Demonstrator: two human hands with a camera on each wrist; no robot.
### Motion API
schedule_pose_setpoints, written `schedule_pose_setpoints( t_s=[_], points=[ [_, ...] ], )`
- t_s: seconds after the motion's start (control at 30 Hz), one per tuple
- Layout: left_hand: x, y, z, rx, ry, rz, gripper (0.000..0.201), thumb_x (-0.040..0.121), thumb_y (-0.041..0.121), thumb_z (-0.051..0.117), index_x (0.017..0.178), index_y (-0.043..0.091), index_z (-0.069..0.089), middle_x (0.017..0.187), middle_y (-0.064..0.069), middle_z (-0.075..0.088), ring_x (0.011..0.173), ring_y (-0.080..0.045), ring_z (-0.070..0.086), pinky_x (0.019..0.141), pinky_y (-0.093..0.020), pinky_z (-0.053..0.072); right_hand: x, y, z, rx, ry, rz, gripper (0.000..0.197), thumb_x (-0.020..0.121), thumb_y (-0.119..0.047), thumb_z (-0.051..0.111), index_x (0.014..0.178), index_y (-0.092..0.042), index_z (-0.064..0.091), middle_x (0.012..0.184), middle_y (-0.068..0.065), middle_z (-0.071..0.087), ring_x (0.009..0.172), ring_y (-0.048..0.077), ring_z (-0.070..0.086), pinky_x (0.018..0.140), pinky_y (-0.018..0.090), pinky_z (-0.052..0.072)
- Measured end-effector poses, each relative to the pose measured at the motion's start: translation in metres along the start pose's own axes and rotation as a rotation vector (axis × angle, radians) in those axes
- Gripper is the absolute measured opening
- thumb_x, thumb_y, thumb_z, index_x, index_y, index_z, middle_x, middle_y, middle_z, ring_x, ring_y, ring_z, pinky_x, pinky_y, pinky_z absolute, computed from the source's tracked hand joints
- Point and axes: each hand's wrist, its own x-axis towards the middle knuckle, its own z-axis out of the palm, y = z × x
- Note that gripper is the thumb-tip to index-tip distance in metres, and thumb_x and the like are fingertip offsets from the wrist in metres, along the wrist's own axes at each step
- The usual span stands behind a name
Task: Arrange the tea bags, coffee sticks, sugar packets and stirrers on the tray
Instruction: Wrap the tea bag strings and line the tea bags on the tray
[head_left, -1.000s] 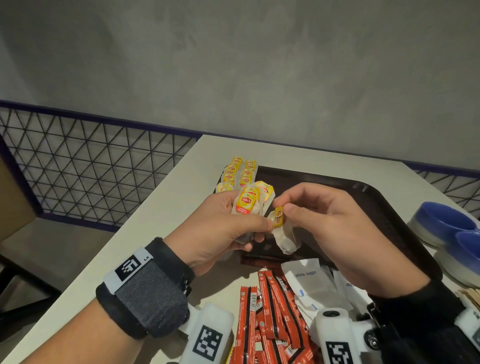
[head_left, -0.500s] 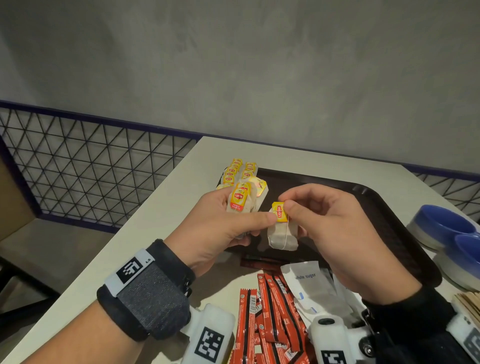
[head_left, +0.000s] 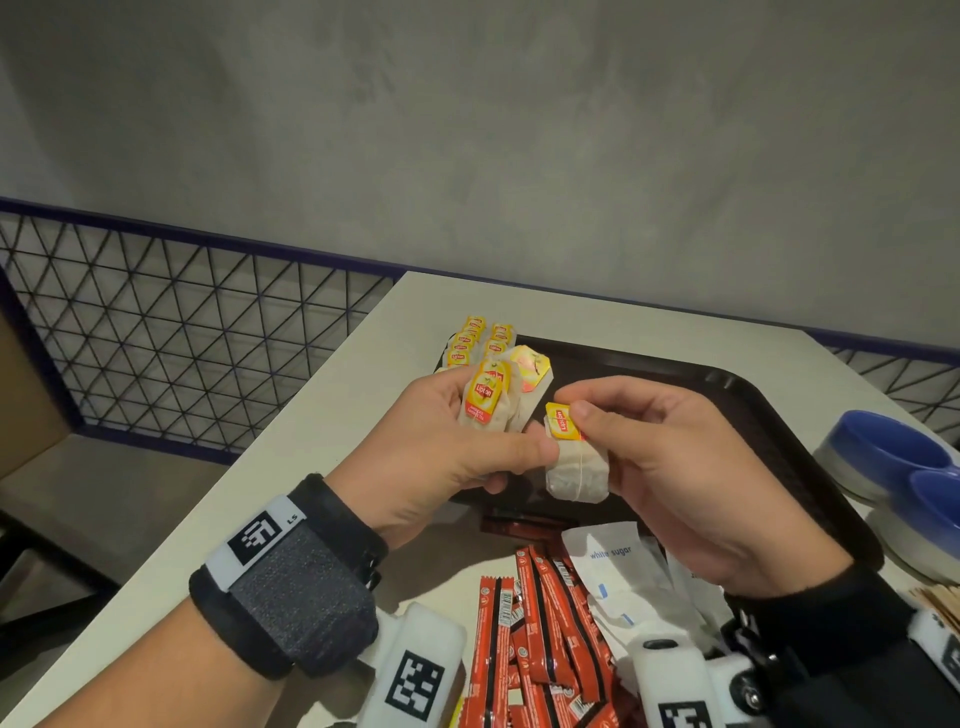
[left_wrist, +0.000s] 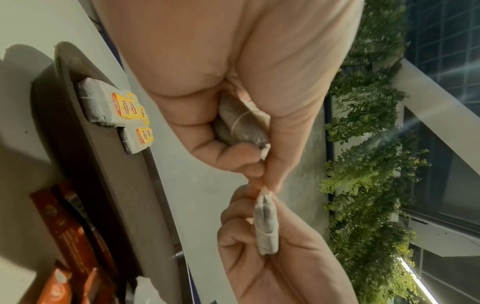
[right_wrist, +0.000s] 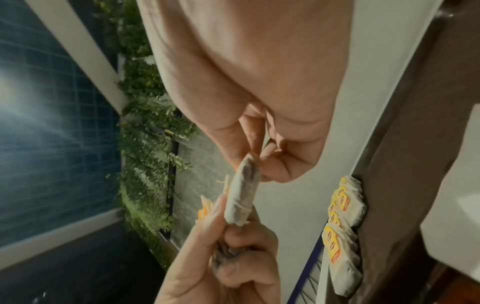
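Since 1 s ago, single tea bag (head_left: 575, 467) turned upright, long axis vertical, tag up, over tray (head_left: 753, 410). Right hand (head_left: 675, 467) fingers pinch its tag; left hand (head_left: 441, 447) fingers grip bundle (head_left: 493, 400). I see the held bag edge-on only in wrist views; head view alone shows coffee sticks (head_left: 540, 623) on counter (head_left: 322, 415).

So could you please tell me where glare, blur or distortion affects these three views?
Head view: sharp, with glare on a tea bag wrapper in the left hand. Left wrist view: dim, light streaks at right, the tray bent by the lens. Right wrist view: soft, with glare at left; the right hand fills the top.
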Motion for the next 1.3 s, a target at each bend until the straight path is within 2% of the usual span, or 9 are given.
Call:
schedule_pose_setpoints(
  t_s=[0.13,0.27,0.4,0.63,0.77,0.97,1.17,1.23,1.3],
  points=[
    [-0.0002,0.0013,-0.002,-0.058,-0.026,0.003,0.03,0.074,0.003,0.082,0.1,0.008,0.068,0.085,-0.007,0.068,0.065,-0.013,0.061,0.049,-0.021,0.046,0.0032,-0.0001,-0.0016,0.112,-0.046,0.104,0.02,0.088,-0.007,0.066,0.105,0.0,0.075,0.095,0.019,0.075,0.083,0.027,0.065,0.077,0.041,0.049],
    [-0.0007,0.0026,-0.0036,-0.131,-0.036,-0.008,0.032,0.069,0.005,0.082,0.097,0.007,0.066,0.083,-0.009,0.068,0.063,-0.015,0.058,0.048,-0.022,0.046,0.0026,-0.0022,-0.0028,0.147,-0.076,0.158,0.018,0.088,-0.007,0.065,0.101,-0.001,0.076,0.083,0.015,0.07,0.068,0.017,0.06,0.06,0.029,0.041],
    [-0.0007,0.0028,-0.0036,-0.158,-0.032,0.001,0.027,0.069,0.004,0.081,0.092,0.007,0.066,0.08,-0.01,0.067,0.059,-0.014,0.058,0.046,-0.021,0.044,0.0028,-0.0026,-0.0043,0.114,-0.096,0.169,0.021,0.086,-0.007,0.067,0.103,0.001,0.077,0.083,0.018,0.069,0.07,0.02,0.057,0.061,0.031,0.038],
    [0.0014,-0.0006,-0.0019,-0.159,0.021,0.016,0.031,0.072,0.005,0.081,0.098,0.006,0.065,0.087,-0.015,0.067,0.062,-0.015,0.061,0.047,-0.02,0.045,-0.0003,-0.0033,-0.0049,-0.015,-0.147,0.138,0.019,0.09,-0.006,0.066,0.104,0.0,0.076,0.085,0.017,0.07,0.084,0.03,0.057,0.061,0.031,0.041],
    [0.0022,-0.003,-0.0012,-0.165,0.034,0.014,0.031,0.075,0.003,0.079,0.102,0.003,0.065,0.086,-0.015,0.067,0.063,-0.016,0.06,0.048,-0.021,0.045,-0.0005,-0.0011,-0.0042,-0.056,-0.143,0.073,0.017,0.09,-0.005,0.066,0.105,-0.005,0.075,0.089,0.015,0.069,0.076,0.022,0.057,0.062,0.031,0.041],
    [0.0028,-0.0052,0.0027,-0.155,0.04,-0.021,0.034,0.07,0.014,0.08,0.1,0.006,0.066,0.077,-0.007,0.069,0.06,-0.012,0.06,0.047,-0.021,0.046,-0.0003,-0.0003,-0.0035,-0.056,-0.101,-0.014,0.014,0.09,-0.005,0.067,0.101,-0.009,0.076,0.088,0.016,0.069,0.081,0.03,0.054,0.059,0.03,0.042],
    [0.0037,-0.0057,0.0049,-0.214,0.05,-0.039,0.027,0.076,0.023,0.078,0.097,0.011,0.067,0.076,-0.006,0.068,0.06,-0.012,0.057,0.045,-0.018,0.043,-0.0019,-0.0003,-0.0019,-0.138,-0.008,-0.126,0.017,0.095,-0.002,0.062,0.101,-0.01,0.076,0.093,0.019,0.073,0.081,0.031,0.059,0.057,0.028,0.048],
    [0.0028,-0.005,0.0047,-0.194,0.045,-0.025,0.029,0.073,0.02,0.079,0.098,0.01,0.067,0.077,-0.005,0.07,0.06,-0.009,0.06,0.045,-0.017,0.043,-0.0029,-0.0006,-0.0004,-0.166,-0.013,-0.162,0.019,0.097,-0.003,0.06,0.101,-0.011,0.076,0.097,0.023,0.071,0.084,0.034,0.061,0.06,0.03,0.05],
    [0.0023,-0.0053,0.0048,-0.158,0.043,-0.018,0.034,0.073,0.013,0.08,0.103,0.008,0.066,0.082,-0.005,0.072,0.061,-0.008,0.064,0.046,-0.017,0.045,-0.0042,-0.001,0.0008,-0.194,-0.041,-0.184,0.023,0.098,-0.002,0.058,0.103,-0.014,0.077,0.096,0.018,0.073,0.086,0.039,0.064,0.064,0.033,0.053]
  ],
)
